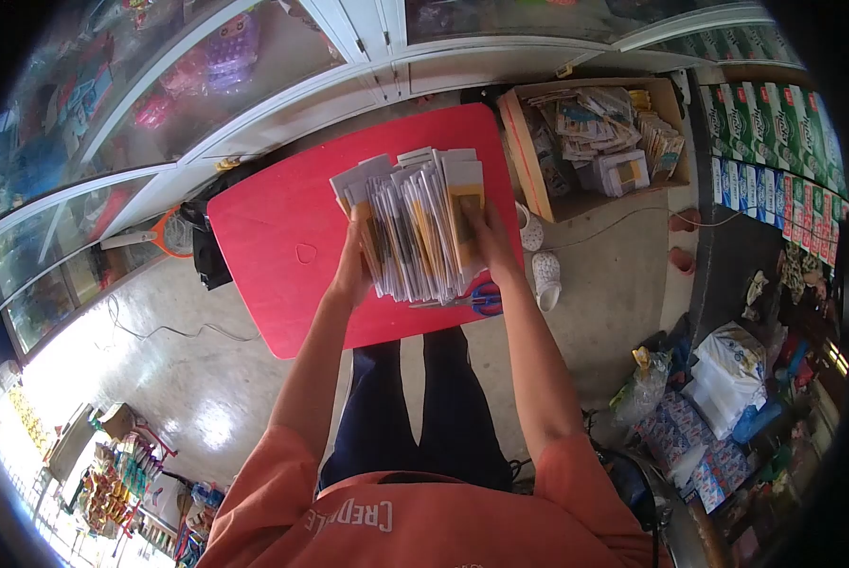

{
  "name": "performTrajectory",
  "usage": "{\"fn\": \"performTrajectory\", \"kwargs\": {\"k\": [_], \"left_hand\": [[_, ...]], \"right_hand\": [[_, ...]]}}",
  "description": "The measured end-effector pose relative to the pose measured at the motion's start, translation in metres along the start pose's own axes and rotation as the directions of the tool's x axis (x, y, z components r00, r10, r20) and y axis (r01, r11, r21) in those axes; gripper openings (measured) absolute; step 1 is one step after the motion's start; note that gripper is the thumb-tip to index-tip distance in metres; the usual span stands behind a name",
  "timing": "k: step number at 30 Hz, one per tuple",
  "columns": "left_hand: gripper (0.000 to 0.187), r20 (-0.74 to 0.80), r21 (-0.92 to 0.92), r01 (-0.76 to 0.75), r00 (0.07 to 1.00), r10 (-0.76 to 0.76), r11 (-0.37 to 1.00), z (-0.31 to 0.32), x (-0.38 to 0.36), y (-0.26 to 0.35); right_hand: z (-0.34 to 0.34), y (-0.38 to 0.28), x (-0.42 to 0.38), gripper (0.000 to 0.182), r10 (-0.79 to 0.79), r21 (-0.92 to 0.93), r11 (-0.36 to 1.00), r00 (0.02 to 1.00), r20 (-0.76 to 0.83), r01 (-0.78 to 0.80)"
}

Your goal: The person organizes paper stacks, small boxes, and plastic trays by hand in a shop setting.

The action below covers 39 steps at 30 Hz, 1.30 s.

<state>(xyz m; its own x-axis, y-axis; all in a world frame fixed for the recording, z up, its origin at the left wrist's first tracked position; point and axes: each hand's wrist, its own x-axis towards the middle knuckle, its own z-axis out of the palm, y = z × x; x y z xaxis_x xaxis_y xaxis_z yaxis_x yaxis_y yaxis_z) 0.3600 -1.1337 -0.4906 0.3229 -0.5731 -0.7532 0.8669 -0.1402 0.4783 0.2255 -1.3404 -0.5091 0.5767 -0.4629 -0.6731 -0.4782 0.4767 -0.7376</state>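
Note:
A thick bundle of white and yellow-brown paper packets (pixel 415 227), like small envelopes, is squeezed between my two hands above the red table. My left hand (pixel 350 263) presses on the bundle's left side. Against its right side is my right hand (pixel 490 239), thumb near the front packet. The packets stand on edge, fanned unevenly, with some poking up at the far end. Scissors (pixel 486 299) with blue handles lie at the table's near edge, partly under the bundle. A thin rubber band (pixel 306 253) rests on the tabletop to the left.
The red table (pixel 273 208) stands before my legs. Right of it is a cardboard box (pixel 528 161) full of similar packets, with white clogs (pixel 546 275) on the floor. Glass cabinets (pixel 254 66) line the back. Bags and boxes (pixel 699 417) crowd the lower right.

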Motion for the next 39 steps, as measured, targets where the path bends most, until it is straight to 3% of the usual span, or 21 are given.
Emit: {"fn": "performTrajectory", "kwargs": {"k": [8, 12, 15, 16, 18, 24, 26, 29, 33, 39], "left_hand": [[0.084, -0.007, 0.093, 0.044, 0.999, -0.043, 0.995, 0.020, -0.025, 0.002], [0.085, 0.046, 0.021, -0.048, 0.998, 0.047, 0.999, 0.015, -0.045, -0.008], [0.094, 0.112, 0.028, -0.159, 0.982, 0.155, 0.987, 0.022, -0.066, -0.009], [0.097, 0.156, 0.060, -0.194, 0.971, 0.182, 0.979, 0.029, -0.077, -0.003], [0.105, 0.163, 0.081, -0.240, 0.961, 0.225, 0.967, 0.039, -0.096, -0.002], [0.119, 0.305, 0.266, -0.240, 0.940, 0.154, 0.934, 0.084, -0.164, 0.026], [0.125, 0.343, 0.361, -0.153, 0.939, 0.022, 0.920, 0.091, -0.183, 0.035], [0.128, 0.427, 0.496, -0.191, 0.903, -0.047, 0.847, 0.105, -0.202, 0.047], [0.122, 0.509, 0.494, -0.263, 0.860, -0.031, 0.829, 0.109, -0.209, 0.036], [0.113, 0.566, 0.373, -0.232, 0.824, -0.022, 0.898, 0.089, -0.211, 0.019]], "right_hand": [[0.004, -0.016, -0.013, 0.062, -0.072, 0.104, 0.993, 0.994, 0.083, 0.064], [0.004, -0.019, -0.027, 0.059, -0.183, 0.144, 0.975, 0.981, 0.066, 0.172], [0.008, -0.039, -0.056, 0.060, -0.240, 0.055, 0.969, 0.971, 0.005, 0.239], [0.011, -0.042, -0.064, 0.059, -0.421, -0.074, 0.904, 0.907, 0.022, 0.422], [0.014, -0.048, -0.079, 0.059, -0.541, -0.160, 0.827, 0.840, 0.033, 0.539], [0.018, -0.079, -0.127, 0.060, -0.335, 0.087, 0.938, 0.942, -0.033, 0.336], [0.015, -0.087, -0.144, 0.060, -0.289, 0.156, 0.944, 0.957, -0.038, 0.291], [0.009, -0.095, -0.164, 0.060, -0.237, 0.235, 0.942, 0.970, -0.049, 0.242], [0.004, -0.101, -0.181, 0.060, -0.200, 0.314, 0.925, 0.977, -0.072, 0.212], [0.002, -0.112, -0.196, 0.061, -0.158, 0.421, 0.886, 0.980, -0.119, 0.194]]}}
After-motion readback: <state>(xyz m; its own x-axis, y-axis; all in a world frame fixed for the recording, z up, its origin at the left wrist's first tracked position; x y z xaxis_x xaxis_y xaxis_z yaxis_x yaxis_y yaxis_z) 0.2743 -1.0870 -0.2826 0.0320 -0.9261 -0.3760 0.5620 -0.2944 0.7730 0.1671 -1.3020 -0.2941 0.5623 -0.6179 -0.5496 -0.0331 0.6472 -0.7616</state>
